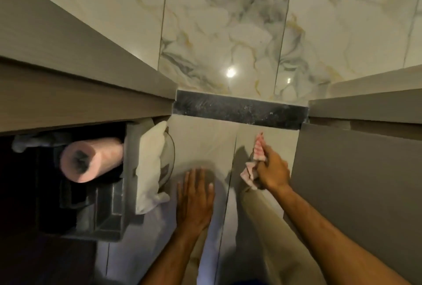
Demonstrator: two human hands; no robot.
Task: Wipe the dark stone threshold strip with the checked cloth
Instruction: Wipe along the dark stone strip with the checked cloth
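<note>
The right hand [272,171] squeezes the checked cloth [257,159] near the dark strip [239,108], not touching it; the left hand [195,195] lies flat, fingers spread, on the floor [205,138]

Two hands [195,195], one checked cloth [259,151], one threshold strip [239,108], perhaps one roll [91,159].

Right hand [271,170] around checked cloth [258,151], short of dark threshold strip [239,109]

One head-worn wide-angle view — looking steeply down, close over the floor [201,138] — forearms entering from the lower frame edge.
</note>
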